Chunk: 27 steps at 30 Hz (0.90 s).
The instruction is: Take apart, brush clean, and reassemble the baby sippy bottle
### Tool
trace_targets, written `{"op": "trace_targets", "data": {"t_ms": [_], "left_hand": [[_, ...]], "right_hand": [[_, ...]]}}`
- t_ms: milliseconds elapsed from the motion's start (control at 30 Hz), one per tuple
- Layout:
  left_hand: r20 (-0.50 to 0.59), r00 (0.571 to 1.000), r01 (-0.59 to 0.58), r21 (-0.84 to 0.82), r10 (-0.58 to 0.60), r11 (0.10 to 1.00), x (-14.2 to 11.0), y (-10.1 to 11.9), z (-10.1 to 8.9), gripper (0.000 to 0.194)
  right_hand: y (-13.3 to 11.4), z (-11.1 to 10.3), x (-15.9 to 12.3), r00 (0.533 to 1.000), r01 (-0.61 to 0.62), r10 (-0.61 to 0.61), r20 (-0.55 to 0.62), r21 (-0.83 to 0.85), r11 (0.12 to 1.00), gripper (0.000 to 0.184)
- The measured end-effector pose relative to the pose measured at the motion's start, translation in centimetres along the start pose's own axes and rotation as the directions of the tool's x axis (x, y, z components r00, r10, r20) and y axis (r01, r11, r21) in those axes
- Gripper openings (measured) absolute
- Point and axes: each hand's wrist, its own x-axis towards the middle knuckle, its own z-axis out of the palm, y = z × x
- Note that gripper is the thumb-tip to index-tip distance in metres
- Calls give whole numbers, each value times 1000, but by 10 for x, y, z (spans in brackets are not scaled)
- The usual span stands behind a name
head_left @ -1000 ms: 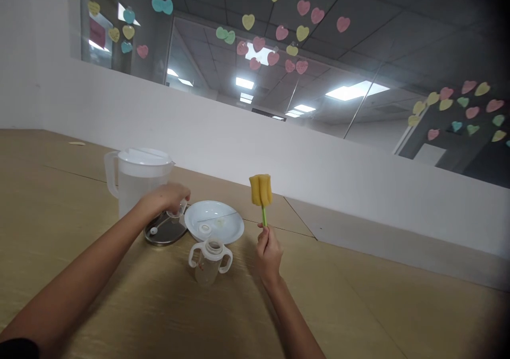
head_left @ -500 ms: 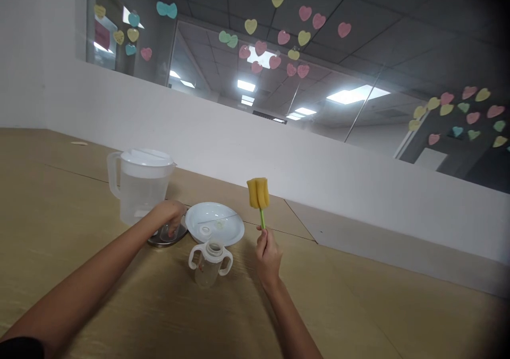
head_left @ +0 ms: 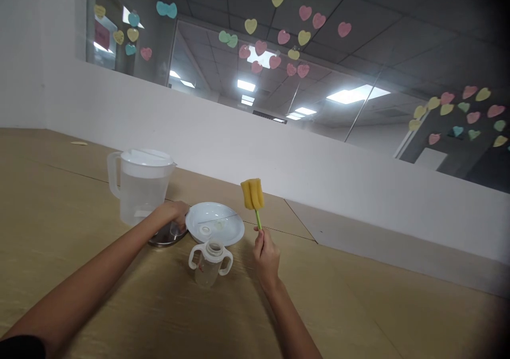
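Note:
In the head view, my right hand (head_left: 266,255) is closed around the green handle of a yellow sponge brush (head_left: 252,194), held upright with its head at the top. My left hand (head_left: 177,214) bends down over a round metal tray (head_left: 161,239), fingers closed and mostly hidden. A small clear piece shows just under them; whether it is gripped is hard to see. Between my hands stands a clear sippy cup (head_left: 207,274) with two white handles and an open top. Behind it, a white plate (head_left: 231,231) carries a small white ring-shaped part (head_left: 205,231).
A lidded clear plastic pitcher (head_left: 143,191) stands at the left behind my left forearm. The wooden table (head_left: 350,300) meets a low white wall (head_left: 223,141) topped by glass with heart-shaped sticky notes. A small flat piece (head_left: 78,143) lies far left.
The sponge brush has shifted a little left and tilts slightly left in my right hand. My left hand has moved slightly right over the tray, toward the plate.

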Motion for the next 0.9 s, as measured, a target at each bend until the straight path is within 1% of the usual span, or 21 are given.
{"op": "trace_targets", "data": {"t_ms": [100,167,267,467,533,600,733,833,900], "left_hand": [[103,993,51,107,-62,993,0,2,-1,37],[116,988,82,168,-102,982,0,3,-2,39],[101,984,121,239,-148,963,-2,3,-4,44],[184,973,87,255,-137,963,-5,1,-12,55],[168,976,86,274,-135,958,-5,2,-14,52],[130,982,95,300,-139,949,-6,4,-15,49],[52,987,125,346,-153,930,-10,9,-16,52],[20,987,140,381,-159,914,-16,13,-23,50],[-19,991,128,401,-131,907,-22,20,-29,43]], "right_hand": [[0,0,0,997,82,-82,-12,-32,996,38],[0,0,1,993,119,-120,-23,-52,992,38],[-1,1,1,990,138,-141,-31,-72,988,38],[-5,-1,2,981,184,-189,-36,-107,977,39],[-6,-1,2,979,192,-198,-42,-105,976,39],[-6,0,2,979,196,-201,-41,-102,975,38],[-5,0,1,981,189,-194,-29,-116,975,40],[-4,0,1,981,189,-193,-23,-131,973,41],[-4,1,1,983,181,-184,-15,-138,974,41]]}}
